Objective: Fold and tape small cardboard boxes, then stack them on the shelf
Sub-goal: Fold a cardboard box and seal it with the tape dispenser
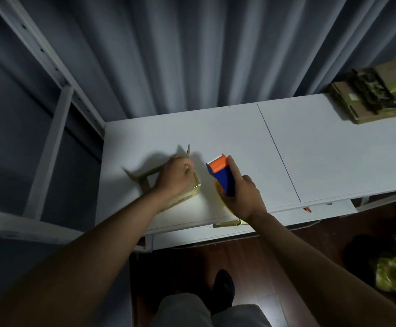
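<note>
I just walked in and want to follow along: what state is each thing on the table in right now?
Small brown cardboard box: flaps open, held by left hand.
Blue and orange tape dispenser: lifted, gripped by right hand.
Bundle of flattened cardboard: lying untouched, far right.

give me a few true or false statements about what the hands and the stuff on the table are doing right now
1. The right hand grips the blue and orange tape dispenser. True.
2. The left hand hangs idle beside the table. False: it rests on the small cardboard box on the white table.
3. The tape dispenser is left of the box. False: it is to its right.
4. A stack of flat cardboard lies at the table's far right. True.
5. The box's flaps are all closed. False: one flap sticks up.
</note>
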